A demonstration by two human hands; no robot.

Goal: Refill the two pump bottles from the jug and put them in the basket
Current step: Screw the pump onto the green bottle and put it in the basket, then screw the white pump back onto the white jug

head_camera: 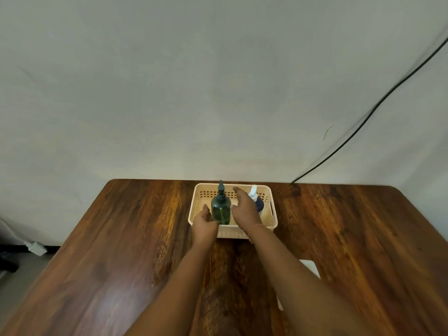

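A beige slotted basket stands at the far middle of the table. Inside it, on the left, a dark green pump bottle stands upright. On the right stands a dark blue bottle with a white pump, partly hidden by my right hand. My left hand is cupped just left of the green bottle, thumb a little apart from it and fingertips at its lower side. My right hand hovers over the basket between the two bottles, with its fingers stretched out and holding nothing.
The wooden table runs up to a pale wall. A white object lies near the front right, mostly hidden under my right forearm. A black cable hangs down the wall to the table's back right.
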